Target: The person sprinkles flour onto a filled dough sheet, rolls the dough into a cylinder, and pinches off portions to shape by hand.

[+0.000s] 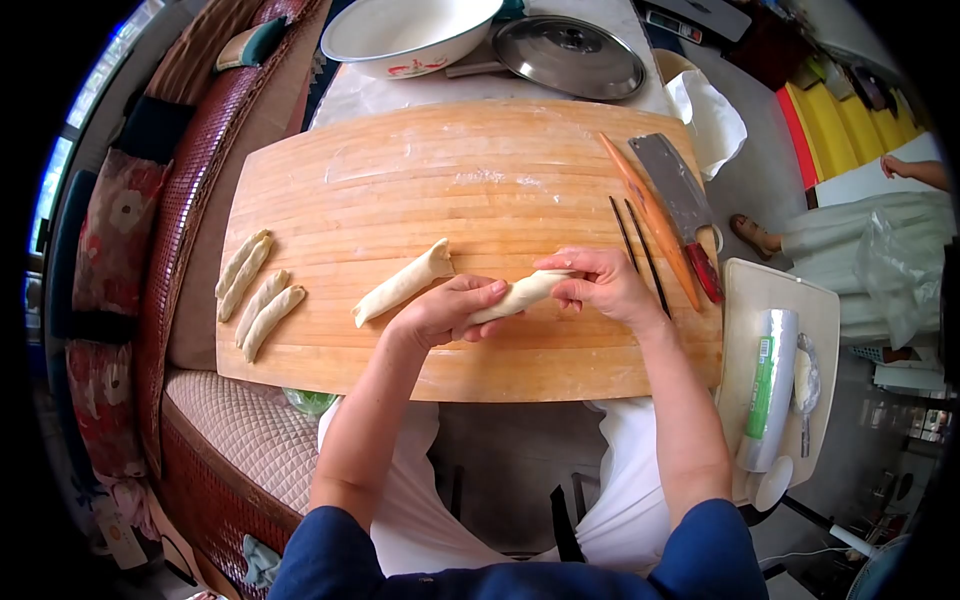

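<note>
- Resting at the left end of the wooden board [480, 365], two pairs of small dough rolls, an upper pair [247, 278] and a lower pair [273, 322], lie side by side; this grouping probably leaves the middle free for handling.
- Right of these, a thicker dough roll [403, 286] lies on the board, just beside the left hand, its long axis slanting from lower left to upper right.
- The left hand [460, 308] grips the left end of the held dough roll [527, 293], thumb above, fingers beneath, likely to support soft dough.
- The held dough roll is between both hands above the board's front half; its long axis slants gently, right end higher and directed away from the body.
- The right hand [605, 285] pinches the right end between thumb and fingers.
- Farther right, two dark sticks [647, 256], a rolling pin [650, 220] and a cleaver [680, 195] lie roughly parallel, apparently set aside yet reachable.
- Beyond the board, a tray [742, 330] carries a film roll [768, 390].
</note>
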A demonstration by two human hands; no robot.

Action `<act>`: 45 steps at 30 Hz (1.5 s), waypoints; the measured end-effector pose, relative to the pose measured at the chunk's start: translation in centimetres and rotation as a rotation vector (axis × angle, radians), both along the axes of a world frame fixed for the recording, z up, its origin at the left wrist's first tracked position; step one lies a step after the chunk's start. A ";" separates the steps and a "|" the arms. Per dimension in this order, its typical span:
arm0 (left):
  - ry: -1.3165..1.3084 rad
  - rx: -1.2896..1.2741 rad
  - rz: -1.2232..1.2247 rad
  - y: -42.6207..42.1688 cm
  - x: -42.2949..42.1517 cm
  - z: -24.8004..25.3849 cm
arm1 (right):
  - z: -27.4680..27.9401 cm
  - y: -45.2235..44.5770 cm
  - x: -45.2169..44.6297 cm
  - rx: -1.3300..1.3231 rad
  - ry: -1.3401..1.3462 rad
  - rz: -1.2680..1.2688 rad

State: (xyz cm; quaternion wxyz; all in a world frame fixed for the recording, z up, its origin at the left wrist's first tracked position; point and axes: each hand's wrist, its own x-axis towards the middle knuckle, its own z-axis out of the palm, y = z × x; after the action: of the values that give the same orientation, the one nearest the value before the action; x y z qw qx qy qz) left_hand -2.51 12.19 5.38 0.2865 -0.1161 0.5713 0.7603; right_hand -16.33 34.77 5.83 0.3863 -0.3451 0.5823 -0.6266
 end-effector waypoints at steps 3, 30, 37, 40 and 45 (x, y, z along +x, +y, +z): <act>0.126 -0.128 0.006 0.8 -0.1 0.1 | -0.7 -0.4 0.2 0.028 -0.051 -0.005; 0.151 -0.115 0.098 1.4 0.1 1.5 | -0.2 -0.7 0.1 -0.087 0.002 -0.157; 0.125 -0.066 0.121 1.1 0.1 1.3 | 0.3 -0.7 0.0 -0.070 0.081 -0.163; 0.134 -0.043 0.129 1.1 0.0 1.0 | -0.3 -0.6 -0.3 -0.108 0.157 -0.214; 0.032 0.146 0.135 0.8 -0.1 0.3 | -0.2 -0.5 -0.4 -0.130 0.142 -0.227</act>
State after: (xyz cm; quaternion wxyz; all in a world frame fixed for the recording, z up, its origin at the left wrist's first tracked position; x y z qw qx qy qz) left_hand -2.61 13.00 5.71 0.2333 -0.1209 0.5096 0.8193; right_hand -16.76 34.25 5.65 0.2479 -0.3447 0.6016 -0.6766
